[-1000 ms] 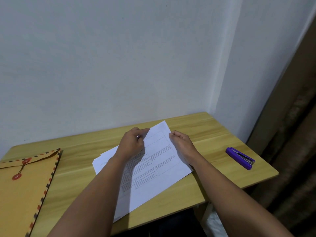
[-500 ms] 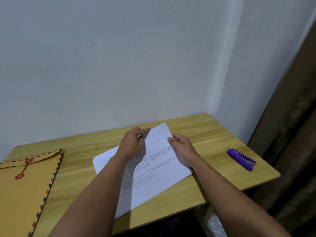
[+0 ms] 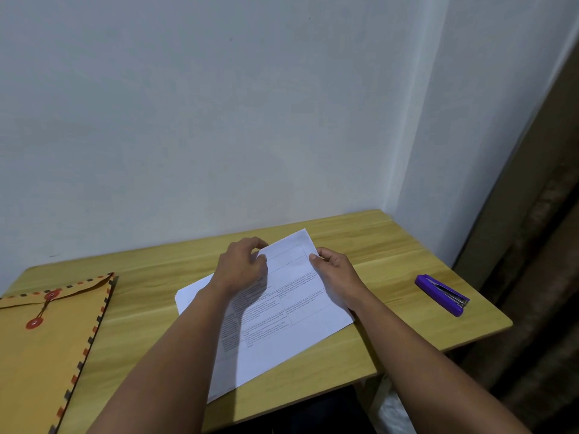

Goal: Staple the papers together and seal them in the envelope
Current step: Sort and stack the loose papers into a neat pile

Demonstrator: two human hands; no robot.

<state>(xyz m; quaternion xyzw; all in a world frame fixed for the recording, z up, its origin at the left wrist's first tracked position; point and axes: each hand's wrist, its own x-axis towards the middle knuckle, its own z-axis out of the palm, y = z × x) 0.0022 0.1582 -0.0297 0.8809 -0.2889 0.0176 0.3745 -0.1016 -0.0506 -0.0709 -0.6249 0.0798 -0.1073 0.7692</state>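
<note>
A stack of white printed papers (image 3: 282, 311) lies slanted in the middle of the wooden table (image 3: 150, 311). My left hand (image 3: 242, 266) pinches the far left edge of the papers near their top corner. My right hand (image 3: 333, 270) grips the far right edge of the same stack, thumb on top. The sheets' far end is slightly lifted between both hands. A brown envelope (image 3: 40, 355) with a striped border and red string buttons lies flat at the left. A purple stapler (image 3: 441, 294) sits on the table to the right, away from both hands.
The table stands in a corner against white walls. Its right edge drops off just past the stapler, beside a dark curtain (image 3: 539, 277). Bare wood shows between the papers and the envelope, and between the papers and the stapler.
Both hands have kept their hold on the top of the papers, squaring the sheets slightly. The stapler and the envelope have not moved.
</note>
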